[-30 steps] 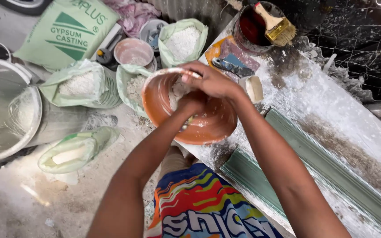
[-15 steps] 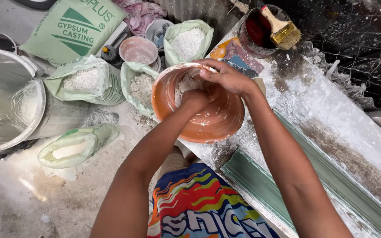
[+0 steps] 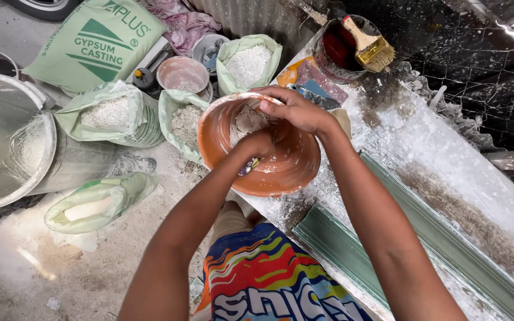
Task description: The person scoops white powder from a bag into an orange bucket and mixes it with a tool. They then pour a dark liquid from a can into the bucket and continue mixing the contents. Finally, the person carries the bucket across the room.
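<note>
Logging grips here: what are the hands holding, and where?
Both hands, left and right, are inside the orange bowl; whether they grip anything cannot be told.

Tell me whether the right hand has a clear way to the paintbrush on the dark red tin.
Probably yes: the right hand rests on the orange bowl's rim, and the paintbrush lies uncovered across the tin just beyond, nothing between.

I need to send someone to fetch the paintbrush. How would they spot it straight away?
Start at the long white-dusted workbench on the right and follow it to its far end. There stands a dark round tin, and the paintbrush lies across its rim. It is the only thing with a pale wooden handle and yellow bristles.
</note>
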